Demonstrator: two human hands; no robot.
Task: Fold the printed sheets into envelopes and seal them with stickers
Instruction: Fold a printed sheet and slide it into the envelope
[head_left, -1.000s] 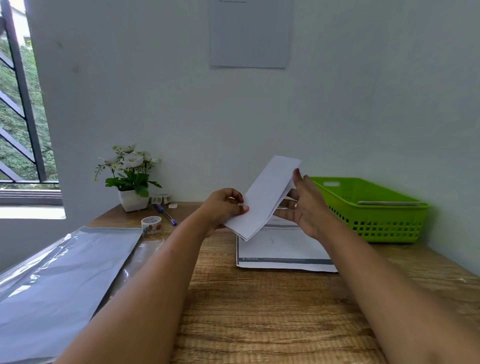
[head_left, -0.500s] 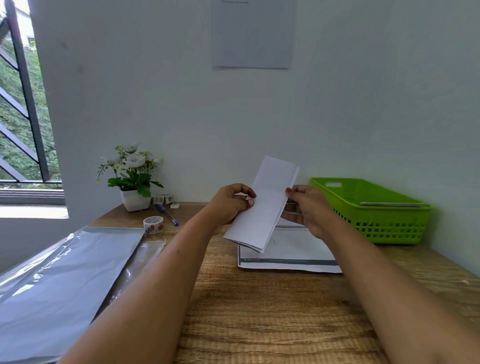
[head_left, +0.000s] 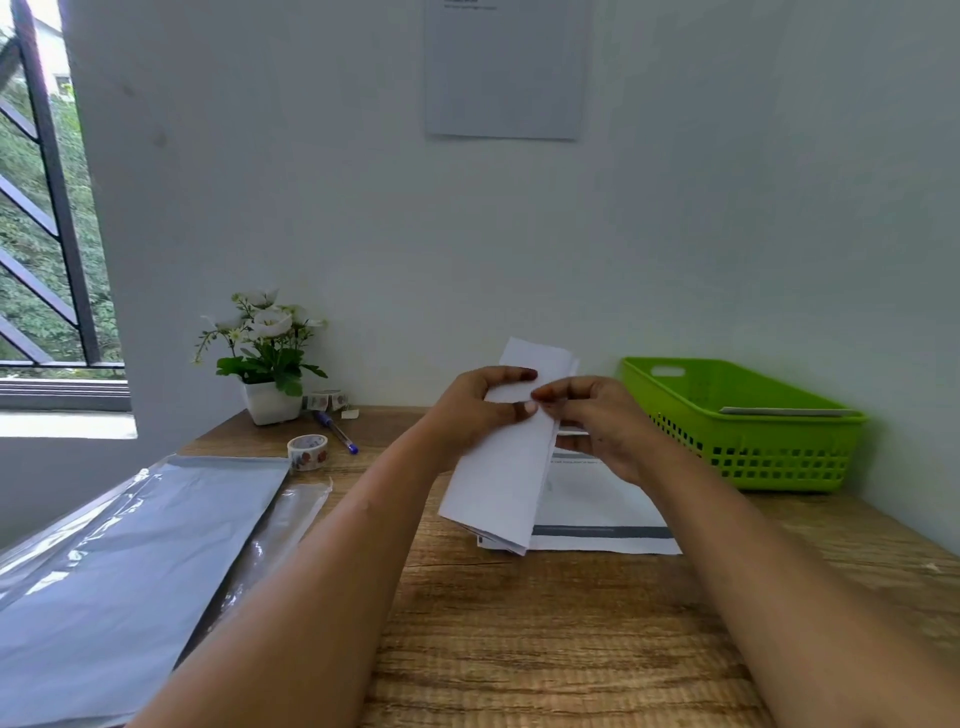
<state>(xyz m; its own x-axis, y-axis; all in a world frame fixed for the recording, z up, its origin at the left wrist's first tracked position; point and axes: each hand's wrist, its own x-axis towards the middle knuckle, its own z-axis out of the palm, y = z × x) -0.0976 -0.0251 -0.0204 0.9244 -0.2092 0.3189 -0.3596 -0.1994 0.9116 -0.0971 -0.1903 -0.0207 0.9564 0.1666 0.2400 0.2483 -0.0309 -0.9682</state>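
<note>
A folded sheet (head_left: 501, 467) of white paper was held up above the table (head_left: 519, 649), tilted, with its lower end hanging below the fingers and its top end showing above them. It was gripped near its upper part by the left hand (head_left: 467, 410), whose fingers and thumb were curled round the sheet's left edge. Its right edge was pinched by the right hand (head_left: 597, 421), the fingertips closed on the paper just beside the left thumb. The remaining fingers were loosely curled behind.

Below the right hand's fingers, a stack of printed sheets (head_left: 602, 514) was laid flat on the wood, partly hidden by the lower end of the held sheet. To the right of those fingers, a green basket (head_left: 743, 421) was set against the wall. Well to the left of the left fingers, a patterned roll (head_left: 307, 451), a blue pen (head_left: 337, 439) and a potted flower (head_left: 267, 358) were placed. Nearer the viewer, clear plastic sleeves (head_left: 130, 545) were spread out.
</note>
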